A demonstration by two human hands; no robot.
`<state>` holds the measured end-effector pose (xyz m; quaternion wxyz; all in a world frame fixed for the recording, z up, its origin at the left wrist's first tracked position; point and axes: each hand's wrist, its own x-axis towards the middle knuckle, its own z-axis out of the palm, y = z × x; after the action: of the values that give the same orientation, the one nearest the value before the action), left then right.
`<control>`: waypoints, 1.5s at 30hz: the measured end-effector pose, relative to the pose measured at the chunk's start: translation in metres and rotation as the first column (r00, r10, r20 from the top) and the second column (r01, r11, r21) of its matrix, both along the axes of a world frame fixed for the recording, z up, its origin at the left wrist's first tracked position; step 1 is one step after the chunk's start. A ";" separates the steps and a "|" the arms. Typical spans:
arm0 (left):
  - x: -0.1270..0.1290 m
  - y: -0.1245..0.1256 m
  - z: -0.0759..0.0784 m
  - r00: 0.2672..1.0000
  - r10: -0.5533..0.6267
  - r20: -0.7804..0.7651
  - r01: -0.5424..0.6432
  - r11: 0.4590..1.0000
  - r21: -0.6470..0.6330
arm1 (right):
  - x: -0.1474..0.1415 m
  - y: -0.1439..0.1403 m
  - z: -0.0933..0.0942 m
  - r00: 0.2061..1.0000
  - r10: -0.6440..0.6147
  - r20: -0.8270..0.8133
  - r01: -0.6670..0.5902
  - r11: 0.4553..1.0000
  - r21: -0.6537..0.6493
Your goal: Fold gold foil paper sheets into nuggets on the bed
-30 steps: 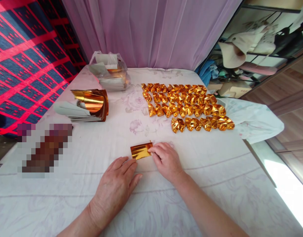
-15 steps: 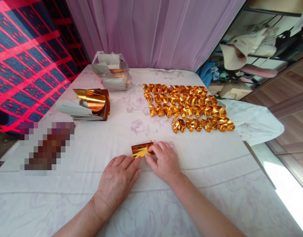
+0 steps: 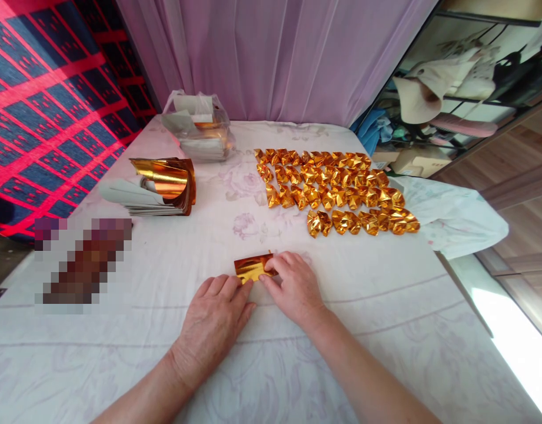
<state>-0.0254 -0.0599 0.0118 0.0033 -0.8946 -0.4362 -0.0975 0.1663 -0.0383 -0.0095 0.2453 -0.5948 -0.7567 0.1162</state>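
on the white cloth (image 3: 165,271) with its faint floral print, spread over the whole table, a small folded gold foil sheet (image 3: 252,269) lies flat near the front edge. the left hand (image 3: 214,321) rests palm down just in front of the sheet, fingers stretched out flat, their tips touching its near edge without gripping it. the right hand (image 3: 295,288) lies beside it, fingers bent, pressing down on the sheet's right end; whether thumb and fingers pinch the foil cannot be told

behind the sheet and to its right, rows of folded gold pieces (image 3: 336,191) sit close together on the cloth. behind and left of the sheet, a stack of gold foil sheets (image 3: 165,185) curls up at the top, and farther back a clear plastic bag (image 3: 198,126) holds more paper. a blurred patch lies left of the sheet, near the table's edge

behind the table hangs a pale purple curtain (image 3: 275,59). to the left of it is a red and dark blue checked fabric (image 3: 45,88); to the right stand shelves (image 3: 456,100) with a hat and clutter, above a wooden floor (image 3: 518,200)
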 end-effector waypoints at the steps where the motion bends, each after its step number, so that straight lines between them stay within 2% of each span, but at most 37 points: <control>1: 0.000 0.000 0.000 1.000 0.000 -0.012 0.000 1.000 0.002 | 0.002 0.001 0.000 1.000 0.012 -0.018 -0.013 1.000 -0.022; 4: 0.001 0.000 0.001 0.999 0.000 -0.033 0.000 1.000 0.001 | 0.010 0.005 0.000 0.994 0.065 -0.086 -0.071 0.994 -0.079; 8: 0.002 -0.001 0.001 0.999 -0.004 -0.044 0.004 1.000 0.004 | 0.019 0.010 -0.002 0.978 0.124 -0.167 -0.141 0.986 -0.093; 14: 0.003 -0.001 0.001 0.999 0.005 -0.047 -0.007 0.999 -0.037 | 0.025 0.012 -0.004 0.972 0.172 -0.159 -0.188 0.977 -0.097; 27: 0.007 0.002 -0.002 0.998 0.025 -0.063 -0.029 0.997 -0.067 | 0.023 0.011 -0.003 0.974 0.159 -0.162 -0.175 0.981 -0.090; 35: 0.001 0.000 -0.004 1.000 0.013 -0.003 -0.013 0.997 -0.079 | 0.023 0.011 -0.003 0.974 0.152 -0.168 -0.167 0.983 -0.079; 45: -0.004 0.002 0.000 1.000 -0.012 -0.015 0.012 1.000 -0.009 | 0.023 0.010 -0.003 0.973 0.152 -0.176 -0.169 0.982 -0.082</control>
<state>-0.0296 -0.0582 0.0114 0.0018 -0.8980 -0.4310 -0.0889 0.1896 -0.0278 -0.0127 0.2692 -0.5308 -0.7723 0.2219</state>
